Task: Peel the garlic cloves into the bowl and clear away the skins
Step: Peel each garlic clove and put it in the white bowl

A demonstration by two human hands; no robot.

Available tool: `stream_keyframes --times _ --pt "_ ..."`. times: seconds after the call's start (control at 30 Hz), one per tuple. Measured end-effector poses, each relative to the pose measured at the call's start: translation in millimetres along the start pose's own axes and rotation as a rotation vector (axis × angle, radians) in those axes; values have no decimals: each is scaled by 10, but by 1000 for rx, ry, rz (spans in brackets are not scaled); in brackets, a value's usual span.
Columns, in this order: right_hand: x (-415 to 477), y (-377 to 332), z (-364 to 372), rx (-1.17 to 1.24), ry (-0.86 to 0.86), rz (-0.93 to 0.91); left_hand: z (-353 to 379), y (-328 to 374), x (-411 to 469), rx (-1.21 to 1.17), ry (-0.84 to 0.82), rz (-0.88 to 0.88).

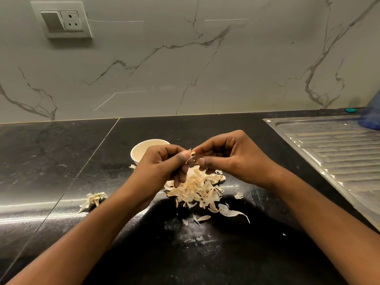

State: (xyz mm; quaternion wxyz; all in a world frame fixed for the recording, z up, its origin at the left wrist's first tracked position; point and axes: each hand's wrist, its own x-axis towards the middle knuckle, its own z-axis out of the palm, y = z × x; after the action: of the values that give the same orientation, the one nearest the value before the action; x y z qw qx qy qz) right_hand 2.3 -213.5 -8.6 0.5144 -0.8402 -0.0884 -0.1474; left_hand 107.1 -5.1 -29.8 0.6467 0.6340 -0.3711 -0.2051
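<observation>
Both hands, left [162, 163] and right [230, 159], pinch one clove [192, 156] above the skins [197, 190], bowl [144, 150] just behind. Risk: clove slips into the skins.

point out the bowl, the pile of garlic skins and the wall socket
bowl [140, 150]: head view, inner left wall
pile of garlic skins [197, 190]: head view, middle of the heap
wall socket [72, 21]: head view, face between the holes

I record a kitchen. Evidence: a polished black stone counter [61, 161] across the lower frame, a veined marble-look wall panel [185, 68] behind it, a ribbed steel sink drainboard [339, 153] at the right edge, a switch-and-socket plate [61, 19] upper left, and garlic skins [197, 190] heaped at centre near a small bowl [141, 151].
</observation>
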Motion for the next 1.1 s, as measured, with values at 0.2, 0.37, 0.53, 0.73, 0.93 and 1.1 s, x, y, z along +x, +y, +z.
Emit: stream_keyframes --times 0.2,0.37,0.53,0.73,0.93,1.1 --pt "-1 1 -49 -16 33 27 -16 30 6 -85 8 -86" --pt "-4 -21 -132 -80 41 52 -29 45 -10 265 79 45" --pt "-23 -33 -228 -168 -112 143 -51 1 -24 585 102 171" --pt "-44 -19 -274 -286 -338 220 -46 -57 -48 562 72 185" --pt "-32 43 -174 -384 -421 237 -60 -103 -27 549 91 176" --pt "-29 44 -144 -439 -431 233 -45 -108 -21 544 95 194"
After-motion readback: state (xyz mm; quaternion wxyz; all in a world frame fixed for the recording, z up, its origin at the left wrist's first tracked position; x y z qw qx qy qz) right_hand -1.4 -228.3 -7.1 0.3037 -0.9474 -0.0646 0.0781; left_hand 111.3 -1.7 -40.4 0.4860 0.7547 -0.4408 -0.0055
